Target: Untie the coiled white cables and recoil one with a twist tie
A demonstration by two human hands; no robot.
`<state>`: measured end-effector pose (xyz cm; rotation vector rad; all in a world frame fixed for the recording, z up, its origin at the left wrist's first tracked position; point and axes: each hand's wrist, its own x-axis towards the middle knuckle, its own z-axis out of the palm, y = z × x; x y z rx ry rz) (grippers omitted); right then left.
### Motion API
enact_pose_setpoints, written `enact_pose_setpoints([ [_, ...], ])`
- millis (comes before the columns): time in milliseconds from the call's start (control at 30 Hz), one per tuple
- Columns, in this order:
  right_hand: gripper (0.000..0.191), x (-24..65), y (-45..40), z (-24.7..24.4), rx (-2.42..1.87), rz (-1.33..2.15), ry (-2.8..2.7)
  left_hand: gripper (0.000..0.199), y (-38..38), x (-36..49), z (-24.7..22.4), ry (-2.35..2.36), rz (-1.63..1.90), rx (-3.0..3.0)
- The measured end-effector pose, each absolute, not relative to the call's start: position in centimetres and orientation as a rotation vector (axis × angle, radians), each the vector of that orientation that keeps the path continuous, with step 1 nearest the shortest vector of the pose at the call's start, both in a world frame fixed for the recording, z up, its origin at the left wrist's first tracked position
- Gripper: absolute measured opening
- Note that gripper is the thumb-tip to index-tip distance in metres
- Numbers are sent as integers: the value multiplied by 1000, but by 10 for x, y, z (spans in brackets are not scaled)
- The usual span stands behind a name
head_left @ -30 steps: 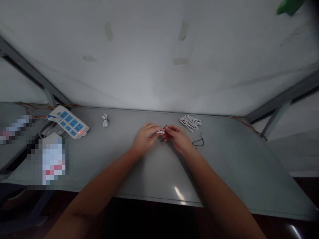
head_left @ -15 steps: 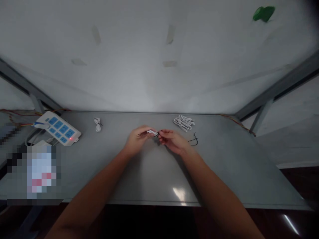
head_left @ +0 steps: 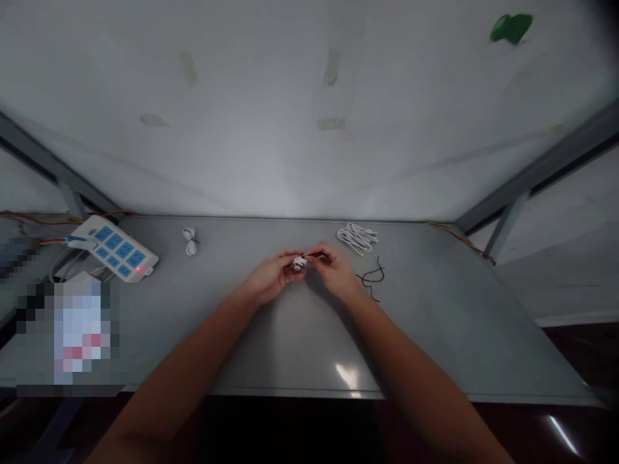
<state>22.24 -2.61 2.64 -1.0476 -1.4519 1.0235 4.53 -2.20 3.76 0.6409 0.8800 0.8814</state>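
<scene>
Head cam: L hand [head_left: 271, 278], R hand [head_left: 337, 270], fingers [head_left: 316, 252] pinched on 1 white piece [head_left: 299, 262], 1 black wire [head_left: 371, 277] nearby

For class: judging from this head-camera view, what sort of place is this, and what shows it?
Probably a plain workshop or assembly bench. The metal table carries a power strip, coiled white cables and black wire, while a small white cable is pinched between the left hand and right hand.

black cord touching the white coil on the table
No, the black cord lies apart from the white coil, with a visible gap between them.
</scene>
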Motion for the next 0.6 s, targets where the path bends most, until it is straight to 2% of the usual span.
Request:
enact_pose_setpoints([
  [67,14,223,-26,24,-1086,984,-1425,12,-24,46,36,863,792,669],
  [300,8,226,-23,18,-1182,648,-1464,34,-27,43,33,758,556,843],
  [500,11,224,-27,23,-1189,689,-1493,26,-26,38,44,755,1122,1062],
  [600,12,223,-29,25,-1168,842,-1464,27,-24,35,44,842,1202,1283],
])
